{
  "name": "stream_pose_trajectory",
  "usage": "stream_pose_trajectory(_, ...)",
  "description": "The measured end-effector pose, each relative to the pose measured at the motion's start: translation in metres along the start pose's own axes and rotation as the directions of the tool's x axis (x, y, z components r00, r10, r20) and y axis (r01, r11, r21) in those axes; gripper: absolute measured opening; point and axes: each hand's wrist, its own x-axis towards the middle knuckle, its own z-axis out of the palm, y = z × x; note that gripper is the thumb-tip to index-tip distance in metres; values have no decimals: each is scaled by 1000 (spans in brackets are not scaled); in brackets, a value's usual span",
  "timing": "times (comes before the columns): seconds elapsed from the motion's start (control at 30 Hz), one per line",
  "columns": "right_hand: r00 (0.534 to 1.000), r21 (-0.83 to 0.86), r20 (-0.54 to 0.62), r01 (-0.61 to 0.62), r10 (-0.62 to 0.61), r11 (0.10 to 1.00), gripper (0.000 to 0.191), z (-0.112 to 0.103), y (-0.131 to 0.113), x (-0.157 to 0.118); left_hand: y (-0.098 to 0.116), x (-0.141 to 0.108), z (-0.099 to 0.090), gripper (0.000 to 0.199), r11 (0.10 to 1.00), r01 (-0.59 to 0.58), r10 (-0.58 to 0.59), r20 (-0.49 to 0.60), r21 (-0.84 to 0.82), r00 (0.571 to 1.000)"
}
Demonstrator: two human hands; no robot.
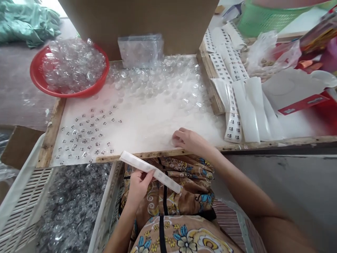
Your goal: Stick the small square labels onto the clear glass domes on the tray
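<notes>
My left hand grips a folded white strip of stickers between thumb and fingers, over my lap at the tray's front edge. The strip lies slantwise, its blank backing mostly facing up, with faint marks showing through. My right hand rests on the white surface of the wooden-framed tray near its front edge, fingers curled together. Whatever is under its fingertips is too pale to make out. Several clear pieces with small black panda-like prints lie at the tray's left. Plain clear plastic pieces spread across its back and right.
A red basin heaped with clear pieces stands at the back left. Printed sticker strips lie at the right, beside a red-and-white box. A white crate with printed pieces is below left. A cardboard panel rises behind.
</notes>
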Motion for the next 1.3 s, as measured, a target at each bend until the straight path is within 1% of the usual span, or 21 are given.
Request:
stream_pose_trajectory(0.03, 999, 17, -32, 9, -8, 1000, 8, 4, -3, 5, 2, 0, 2, 31, 1000, -2, 2, 2, -4, 1000)
stream_pose_trajectory(0.1, 994, 29, -107, 13, -10, 999, 11, 7, -7, 12, 6, -2, 5, 31, 1000, -8, 8, -4, -9, 1000)
stream_pose_trajectory(0.17, 987, 28, -157, -13, 18, 1000, 15, 3, -3, 12, 8, -4, 4, 32, 1000, -16, 16, -21, -4, 1000)
stream_pose_trajectory(0.23, 987, 24, -145, -60, 63, 998, 16, -6, 9, 3, 6, -4, 1, 32, 1000, -18, 18, -36, 17, 999)
stream_pose_trajectory(0.33, 986, -16, -55, -159, 158, 987, 18, -15, 26, -17, 0, -2, -4, 32, 998, -8, 11, -39, 62, 999)
stream_pose_trajectory(0.37, 982, -21, -37, -186, 186, 982, 18, -15, 29, -22, -1, -1, -4, 32, 997, -8, 11, -33, 77, 999)
stream_pose_trajectory(0.43, 976, 1, -43, -214, 214, 977, 13, -9, 27, -24, -1, 1, -3, 33, 996, -11, 13, -16, 90, 1000)
stream_pose_trajectory(0.57, 974, 81, -150, -158, 169, 984, 7, 4, 12, -11, 5, 2, 2, 35, 999, -12, 12, 3, 48, 1000)
stream_pose_trajectory(0.6, 970, 97, -184, -143, 159, 985, 7, 3, 11, -8, 6, 2, 3, 35, 999, -12, 12, -1, 32, 1000)
stream_pose_trajectory(0.67, 954, 112, -241, -155, 178, 982, 8, -2, 17, -11, 7, 1, 3, 36, 1000, -17, 17, -18, 14, 1000)
stream_pose_trajectory(0.73, 929, 71, -280, -230, 240, 971, 12, -12, 33, -23, 6, 2, 2, 37, 999, -24, 25, -32, 21, 999)
stream_pose_trajectory(0.8, 896, -32, -296, -357, 332, 934, 21, -19, 52, -39, 4, 2, 1, 36, 999, -25, 26, -34, 37, 999)
stream_pose_trajectory(0.87, 872, -116, -283, -446, 400, 888, 27, -21, 65, -51, 3, 2, 1, 36, 999, -17, 18, -22, 45, 1000)
stream_pose_trajectory(0.9, 869, -126, -270, -460, 416, 879, 26, -20, 68, -54, 3, 2, 2, 36, 999, -13, 13, -13, 47, 1000)
stream_pose_trajectory(0.97, 883, -77, -239, -433, 405, 898, 22, -12, 64, -53, 3, 3, 3, 36, 999, -8, 8, 3, 48, 1000)
stream_pose_trajectory(1.03, 909, 9, -213, -365, 358, 931, 19, -4, 52, -43, 5, 3, 5, 37, 999, -9, 8, 10, 51, 1000)
stream_pose_trajectory(1.1, 931, 57, -198, -303, 308, 951, 19, 0, 39, -32, 8, 3, 6, 38, 999, -10, 10, 8, 48, 1000)
stream_pose_trajectory(1.23, 941, 17, -213, -265, 263, 964, 25, -3, 24, -23, 14, 0, 7, 39, 1000, -4, 4, -1, 23, 1000)
stream_pose_trajectory(1.3, 958, -5, -194, -217, 212, 976, 28, -6, 21, -23, 15, -1, 8, 39, 999, -2, 2, -6, 32, 1000)
